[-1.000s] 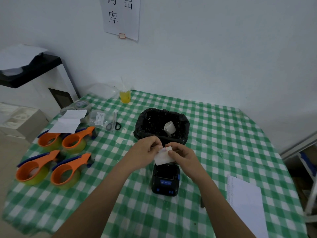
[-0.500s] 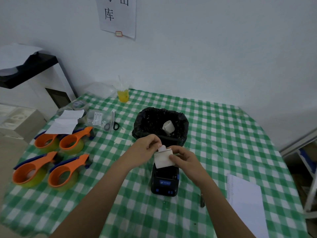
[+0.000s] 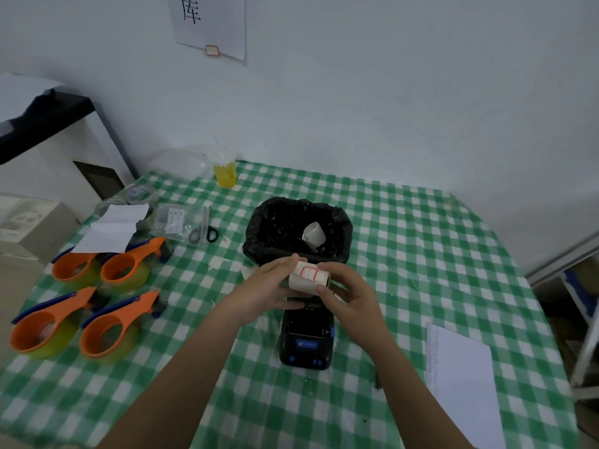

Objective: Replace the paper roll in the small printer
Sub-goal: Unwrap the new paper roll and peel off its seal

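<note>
So both hands, left (image 3: 271, 284) and right (image 3: 351, 298), pinch the roll (image 3: 308, 276) above the printer (image 3: 306, 338). Light, crushable, probably unspools easily; hold its ends.

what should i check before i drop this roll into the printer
1. Roll held: ok. The paper roll sits between the left hand and right hand.
2. Roll over the printer: ok. It hangs above the far end of the printer.
3. Printer lid open: cannot tell, the hands hide that end.
4. Old roll out: cannot tell. A white curl of paper lies in the bin; the printer's bay is hidden.
5. Loose end free: ok. A red-outlined label shows on the outer wrap.
</note>
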Motion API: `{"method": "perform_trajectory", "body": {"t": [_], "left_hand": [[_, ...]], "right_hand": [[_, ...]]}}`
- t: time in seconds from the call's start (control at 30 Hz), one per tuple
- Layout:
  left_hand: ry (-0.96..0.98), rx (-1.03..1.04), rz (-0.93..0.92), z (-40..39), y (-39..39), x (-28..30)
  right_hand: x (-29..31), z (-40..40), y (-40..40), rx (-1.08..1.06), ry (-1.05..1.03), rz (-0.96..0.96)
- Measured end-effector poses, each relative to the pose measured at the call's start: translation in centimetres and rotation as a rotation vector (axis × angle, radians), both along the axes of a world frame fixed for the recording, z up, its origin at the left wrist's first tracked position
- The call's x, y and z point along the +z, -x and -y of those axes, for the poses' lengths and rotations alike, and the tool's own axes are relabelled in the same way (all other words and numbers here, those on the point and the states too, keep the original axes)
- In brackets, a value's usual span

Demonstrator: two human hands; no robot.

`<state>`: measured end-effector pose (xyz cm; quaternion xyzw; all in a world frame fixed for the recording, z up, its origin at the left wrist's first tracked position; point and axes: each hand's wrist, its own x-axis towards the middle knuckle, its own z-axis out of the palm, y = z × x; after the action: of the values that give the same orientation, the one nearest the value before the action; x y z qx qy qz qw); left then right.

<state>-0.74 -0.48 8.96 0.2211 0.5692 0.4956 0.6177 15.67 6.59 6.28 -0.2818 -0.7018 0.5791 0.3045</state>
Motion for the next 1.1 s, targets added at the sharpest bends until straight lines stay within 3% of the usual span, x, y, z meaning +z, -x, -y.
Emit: {"method": "perform_trajectory", "body": {"t": [0.3,0.43,0.53,0.7,0.87,1.1], "left_hand": [[-0.091,0.055,0.023,-0.9,0.4,-0.1],[-0.143,0.081,-0.101,-1.0,0.0,-0.1],[-0.185,0.099,-0.19,-1.2,-0.2,0.2],[-0.253,0.165,-0.372,-1.3,-0.8,0.4],[-0.287,0.201,-0.519,-1.2,-1.3,0.7],[-0.336,0.194,-0.586,-1.0,-1.2,1.1]], "right_hand": [[0.0,-1.7,-0.1,0.058,0.043,-0.009],[1.2,-2.5,-0.3,0.009,-0.052,0.093],[2.0,-2.7,0.4,-0.153,-0.274,0.191],[1.5,-2.2,1.4,-0.205,-0.498,0.282],[1.6,-1.8,2.0,-0.236,-0.476,0.243],[1.5,-1.7,2.3,-0.218,-0.495,0.256]]}}
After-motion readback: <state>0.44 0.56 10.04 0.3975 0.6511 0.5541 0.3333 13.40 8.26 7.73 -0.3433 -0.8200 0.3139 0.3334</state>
